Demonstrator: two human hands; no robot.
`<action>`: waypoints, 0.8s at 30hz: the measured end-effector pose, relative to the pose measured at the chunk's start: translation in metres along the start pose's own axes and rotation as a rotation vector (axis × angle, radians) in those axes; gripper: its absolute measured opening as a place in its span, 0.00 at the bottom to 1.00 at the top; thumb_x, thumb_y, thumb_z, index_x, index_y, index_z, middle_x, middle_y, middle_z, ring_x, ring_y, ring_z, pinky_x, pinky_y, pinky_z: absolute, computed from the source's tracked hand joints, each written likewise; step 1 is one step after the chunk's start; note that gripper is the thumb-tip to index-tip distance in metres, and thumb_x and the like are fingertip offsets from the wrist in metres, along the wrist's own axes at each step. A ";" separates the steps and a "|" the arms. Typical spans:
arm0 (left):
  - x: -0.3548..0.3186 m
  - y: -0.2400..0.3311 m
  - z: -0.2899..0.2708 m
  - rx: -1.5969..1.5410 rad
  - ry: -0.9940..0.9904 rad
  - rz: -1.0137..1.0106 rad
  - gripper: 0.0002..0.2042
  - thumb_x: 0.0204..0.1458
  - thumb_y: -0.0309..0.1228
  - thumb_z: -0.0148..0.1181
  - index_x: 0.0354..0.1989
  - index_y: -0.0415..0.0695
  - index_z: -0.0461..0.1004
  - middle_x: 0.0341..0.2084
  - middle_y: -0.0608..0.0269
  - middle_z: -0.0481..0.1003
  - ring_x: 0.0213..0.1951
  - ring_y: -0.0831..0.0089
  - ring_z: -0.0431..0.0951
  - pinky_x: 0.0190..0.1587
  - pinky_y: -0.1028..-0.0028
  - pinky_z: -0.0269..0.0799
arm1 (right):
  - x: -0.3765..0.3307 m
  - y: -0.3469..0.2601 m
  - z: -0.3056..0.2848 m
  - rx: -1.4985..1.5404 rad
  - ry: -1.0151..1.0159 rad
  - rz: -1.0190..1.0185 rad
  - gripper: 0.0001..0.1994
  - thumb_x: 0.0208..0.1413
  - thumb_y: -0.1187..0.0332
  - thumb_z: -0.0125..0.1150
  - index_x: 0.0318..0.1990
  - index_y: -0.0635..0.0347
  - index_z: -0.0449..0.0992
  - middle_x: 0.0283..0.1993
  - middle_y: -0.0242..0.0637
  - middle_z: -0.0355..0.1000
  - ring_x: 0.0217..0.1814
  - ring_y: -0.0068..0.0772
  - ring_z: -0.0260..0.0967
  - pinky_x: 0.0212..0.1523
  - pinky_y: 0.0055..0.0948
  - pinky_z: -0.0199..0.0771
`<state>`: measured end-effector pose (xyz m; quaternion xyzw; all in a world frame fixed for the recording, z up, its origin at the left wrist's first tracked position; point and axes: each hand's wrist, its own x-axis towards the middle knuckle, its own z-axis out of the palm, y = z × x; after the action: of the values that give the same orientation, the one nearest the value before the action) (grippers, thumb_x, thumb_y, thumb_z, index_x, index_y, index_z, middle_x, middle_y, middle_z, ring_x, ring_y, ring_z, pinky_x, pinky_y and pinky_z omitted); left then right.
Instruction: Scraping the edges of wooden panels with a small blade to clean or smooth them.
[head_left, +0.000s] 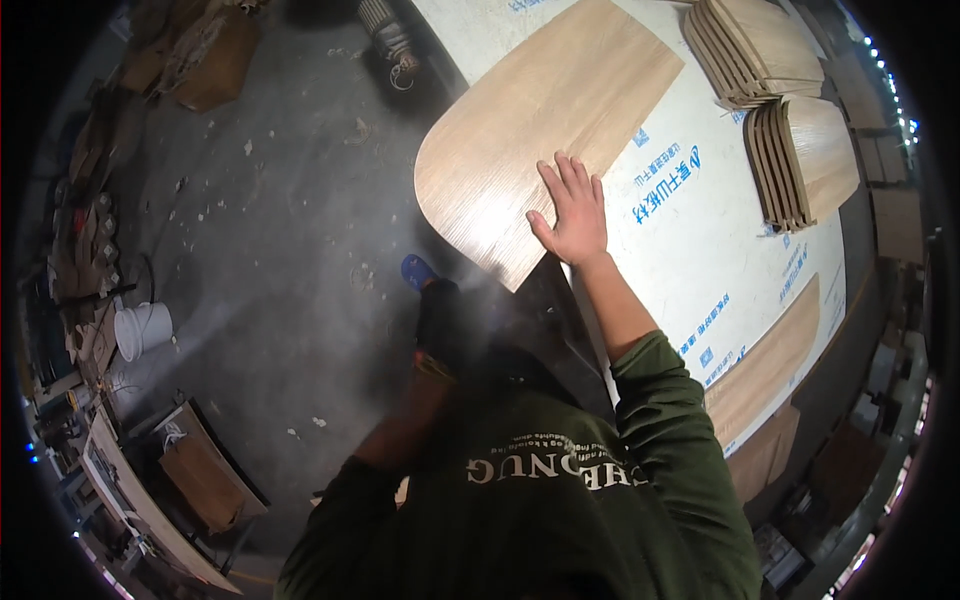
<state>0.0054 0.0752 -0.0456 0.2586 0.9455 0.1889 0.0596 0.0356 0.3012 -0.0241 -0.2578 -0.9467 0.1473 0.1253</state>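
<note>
This is a woodworking shop, or a small furniture plant. A wide bench (700, 230) covered with white printed sheeting carries a large wood-veneer panel with a rounded end (530, 140), and two stacks of like curved panels (770, 50) stand on edge at its far side. The floor (280, 230) is bare grey concrete, scattered with chips and scraps, and a haze of what looks like dust hangs above it. A white plastic bucket (142, 328) sits by the left wall among cluttered shelves, offcuts and cardboard. Brown boards (205, 470) lean near the lower left, though the fisheye rim blurs them.
</note>
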 end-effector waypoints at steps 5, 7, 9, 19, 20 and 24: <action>0.118 -0.069 -0.021 -0.062 0.288 0.531 0.12 0.57 0.30 0.53 0.48 0.40 0.74 0.26 0.57 0.74 0.26 0.59 0.75 0.29 0.64 0.72 | 0.001 0.001 0.003 -0.018 0.001 -0.015 0.37 0.51 0.50 0.61 0.70 0.45 0.62 0.77 0.43 0.51 0.79 0.54 0.44 0.74 0.59 0.42; 0.118 -0.068 -0.013 -0.011 0.276 0.517 0.02 0.53 0.27 0.54 0.33 0.46 0.74 0.23 0.55 0.72 0.26 0.57 0.74 0.27 0.60 0.71 | 0.000 0.002 0.002 -0.026 0.001 -0.013 0.37 0.51 0.50 0.61 0.70 0.45 0.62 0.77 0.43 0.51 0.79 0.55 0.44 0.74 0.59 0.42; 0.082 -0.056 -0.004 0.045 0.136 0.618 0.18 0.56 0.27 0.51 0.56 0.41 0.74 0.25 0.61 0.74 0.25 0.65 0.74 0.25 0.67 0.70 | 0.000 0.001 0.002 -0.028 -0.005 -0.011 0.37 0.51 0.50 0.60 0.70 0.45 0.62 0.77 0.43 0.51 0.78 0.55 0.44 0.74 0.60 0.42; -0.031 -0.030 0.018 -0.193 0.091 0.631 0.15 0.64 0.28 0.43 0.56 0.44 0.72 0.37 0.60 0.78 0.29 0.63 0.76 0.44 0.67 0.74 | -0.001 0.001 0.001 -0.012 0.006 -0.025 0.36 0.52 0.51 0.60 0.70 0.46 0.63 0.76 0.45 0.52 0.78 0.55 0.45 0.74 0.60 0.42; -0.013 -0.029 0.010 -0.148 0.296 0.441 0.12 0.63 0.29 0.47 0.49 0.44 0.75 0.35 0.57 0.77 0.32 0.62 0.76 0.41 0.67 0.74 | 0.000 0.001 0.001 -0.021 0.011 -0.040 0.36 0.52 0.51 0.60 0.70 0.46 0.63 0.76 0.45 0.52 0.78 0.55 0.45 0.74 0.60 0.42; 0.114 -0.060 -0.011 -0.071 0.374 0.403 0.14 0.61 0.27 0.52 0.54 0.42 0.76 0.35 0.55 0.79 0.34 0.56 0.78 0.35 0.65 0.75 | 0.001 0.002 0.002 -0.021 0.012 -0.048 0.36 0.53 0.51 0.59 0.70 0.47 0.62 0.76 0.45 0.52 0.78 0.56 0.45 0.74 0.60 0.43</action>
<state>-0.1225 0.0819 -0.0601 0.4001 0.8622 0.2746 -0.1456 0.0350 0.3024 -0.0265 -0.2372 -0.9533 0.1328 0.1318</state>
